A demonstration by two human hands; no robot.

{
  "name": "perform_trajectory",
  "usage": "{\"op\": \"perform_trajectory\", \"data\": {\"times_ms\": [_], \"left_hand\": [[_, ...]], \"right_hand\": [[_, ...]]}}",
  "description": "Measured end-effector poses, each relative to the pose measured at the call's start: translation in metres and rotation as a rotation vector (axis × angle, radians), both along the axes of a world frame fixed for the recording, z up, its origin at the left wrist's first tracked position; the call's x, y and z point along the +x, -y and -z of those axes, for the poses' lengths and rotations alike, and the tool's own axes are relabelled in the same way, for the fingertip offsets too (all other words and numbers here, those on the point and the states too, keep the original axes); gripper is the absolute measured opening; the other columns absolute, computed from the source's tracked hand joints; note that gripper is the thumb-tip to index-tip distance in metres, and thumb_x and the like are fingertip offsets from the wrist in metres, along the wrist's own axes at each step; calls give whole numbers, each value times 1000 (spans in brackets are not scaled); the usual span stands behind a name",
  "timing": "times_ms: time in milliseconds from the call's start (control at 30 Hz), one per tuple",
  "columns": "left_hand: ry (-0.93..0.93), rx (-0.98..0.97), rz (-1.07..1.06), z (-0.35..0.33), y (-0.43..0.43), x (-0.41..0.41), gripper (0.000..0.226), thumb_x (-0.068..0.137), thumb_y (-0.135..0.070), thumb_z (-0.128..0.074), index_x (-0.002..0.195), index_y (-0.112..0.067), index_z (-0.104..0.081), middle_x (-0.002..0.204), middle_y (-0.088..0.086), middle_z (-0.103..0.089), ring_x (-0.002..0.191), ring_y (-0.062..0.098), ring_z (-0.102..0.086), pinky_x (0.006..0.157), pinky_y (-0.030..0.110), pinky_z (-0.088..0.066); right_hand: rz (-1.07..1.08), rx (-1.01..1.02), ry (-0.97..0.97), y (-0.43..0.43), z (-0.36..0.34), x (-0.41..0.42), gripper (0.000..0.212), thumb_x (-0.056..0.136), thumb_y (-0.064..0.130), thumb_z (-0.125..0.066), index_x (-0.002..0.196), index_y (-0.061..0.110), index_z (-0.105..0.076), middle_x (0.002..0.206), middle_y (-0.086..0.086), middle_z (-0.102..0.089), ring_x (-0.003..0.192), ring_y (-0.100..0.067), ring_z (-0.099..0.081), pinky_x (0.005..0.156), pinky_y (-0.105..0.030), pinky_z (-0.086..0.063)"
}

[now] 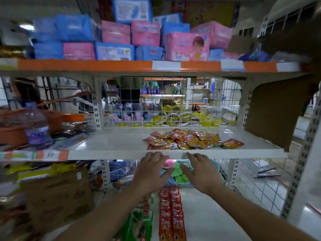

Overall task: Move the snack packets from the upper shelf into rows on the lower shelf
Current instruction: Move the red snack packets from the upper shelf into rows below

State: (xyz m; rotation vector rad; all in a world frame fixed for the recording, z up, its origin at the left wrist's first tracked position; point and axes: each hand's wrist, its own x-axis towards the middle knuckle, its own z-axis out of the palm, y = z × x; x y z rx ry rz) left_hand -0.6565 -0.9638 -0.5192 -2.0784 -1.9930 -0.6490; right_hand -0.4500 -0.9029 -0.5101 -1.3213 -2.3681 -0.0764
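two packet rows (171,213), front to back

Both hands raised, fingers extended: left (152,168), right (201,171).

A loose heap of red-and-yellow foil snack packets (189,139) lies right of centre on the white metal upper shelf (112,145), with the person's left hand (151,169) and right hand (201,171) side by side at its front edge, above two front-to-back rows of red flat packets (171,213) on the white lower shelf (208,214).
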Motion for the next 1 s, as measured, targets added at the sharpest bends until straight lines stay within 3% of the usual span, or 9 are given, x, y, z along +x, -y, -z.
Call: {"op": "perform_trajectory", "data": {"times_ms": [67,233,333,433,567,667,733,867,1000], "left_hand": [[36,-7,-31,-13,-5,-6,69,91,-72,-28,145,-33,-44,147,-6,-42,137,21,-31,112,39,-32],[65,-26,-116,-32,-28,-20,55,100,-58,-33,135,-22,-54,146,4,-47,134,27,-38,111,40,-34],[139,-50,-216,-37,-51,-31,64,95,-61,-18,116,-20,-63,127,4,-59,114,27,-50,100,40,-41],[254,-92,-302,-44,-74,-43,47,101,-46,-31,116,-14,-62,115,10,-61,105,31,-53,89,38,-41],[372,-225,-372,-51,-102,-62,60,99,-57,-36,115,-8,-66,118,17,-63,110,34,-57,94,37,-44],[385,-245,-363,-53,-117,-68,68,96,-64,-40,104,-2,-67,106,17,-68,100,34,-63,95,40,-49],[392,-212,-373,-51,-125,-74,66,90,-70,-48,94,-6,-63,94,11,-68,89,28,-64,86,35,-51],[364,-154,-388,-45,-137,-85,71,78,-73,-64,108,-9,-62,99,5,-69,92,24,-65,79,32,-51],[391,-152,-367,-43,-140,-90,58,81,-57,-70,115,-11,-63,108,5,-69,99,23,-65,80,31,-47]], "right_hand": [[1,3,2,-2,-13,-3,73,96,66,-27,152,21,-34,149,-5,-45,138,-26,-36,115,-39,-33],[-5,18,-16,-19,-38,-18,84,89,75,-14,151,22,-35,150,-5,-44,137,-28,-37,114,-40,-33],[-2,6,-29,-36,-47,-29,71,96,67,-28,151,22,-36,151,-6,-43,139,-28,-36,114,-40,-33],[-7,0,-59,-54,-53,-42,66,98,63,-35,150,22,-39,151,-6,-43,140,-28,-34,114,-41,-34],[2,-26,-68,-75,-57,-57,62,98,60,-38,148,24,-40,148,-5,-45,140,-29,-33,110,-43,-38],[20,-53,-81,-90,-55,-66,59,100,56,-39,146,22,-45,147,-8,-47,139,-31,-34,110,-42,-35],[19,-57,-76,-98,-53,-74,57,100,55,-39,144,19,-48,146,-9,-48,138,-32,-35,110,-41,-33],[8,-28,-57,-120,-53,-93,55,102,53,-36,143,20,-49,146,-6,-49,138,-30,-34,112,-39,-31],[3,38,-7,-137,-59,-119,48,102,43,-41,140,15,-53,138,-10,-56,130,-30,-43,109,-38,-34]]}}
